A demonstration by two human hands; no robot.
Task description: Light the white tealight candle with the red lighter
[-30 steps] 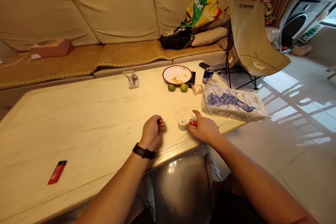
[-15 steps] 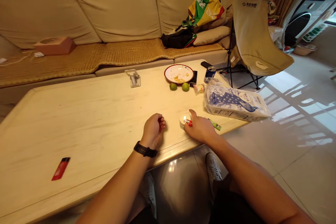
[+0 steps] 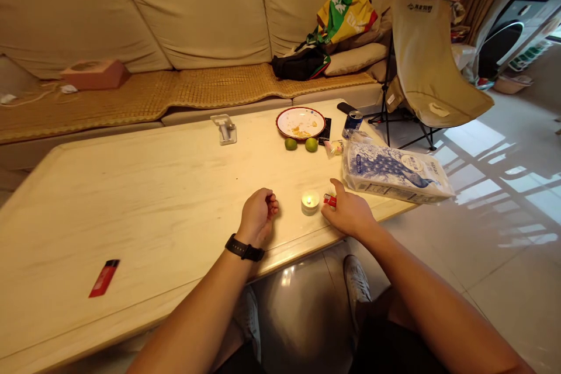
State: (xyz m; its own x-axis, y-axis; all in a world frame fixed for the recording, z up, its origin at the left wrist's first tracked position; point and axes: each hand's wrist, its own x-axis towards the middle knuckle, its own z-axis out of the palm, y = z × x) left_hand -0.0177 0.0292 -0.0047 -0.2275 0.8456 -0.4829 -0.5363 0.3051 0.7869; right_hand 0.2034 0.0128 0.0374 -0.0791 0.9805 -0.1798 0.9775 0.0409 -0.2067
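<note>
While the two hands lay apart on the pale tabletop (image 3: 131, 204), the left hand (image 3: 258, 217) rested loosely curled near the front edge, holding nothing, with a black watch (image 3: 244, 248) on its wrist. The right hand (image 3: 349, 216) gripped a small red lighter (image 3: 329, 200) between thumb and fingers, its end pointing toward a lit tealight (image 3: 310, 203). That tealight stood close to the front edge, between the hands and just beside the lighter, not touching either hand. A second red lighter (image 3: 104, 278) lay well off to the left, near the front edge. Toward the back edge sat a round plate (image 3: 300, 123) with crumbs on it, two limes (image 3: 290, 144) just in front of it and a blue can (image 3: 353, 124) to its right. A small metal holder (image 3: 225, 130) stood farther left. A large peacock-printed pack of tissues (image 3: 397, 172) lay across the right edge. Behind the table were a beige sofa (image 3: 197, 23) and a folding chair (image 3: 433, 52).
</note>
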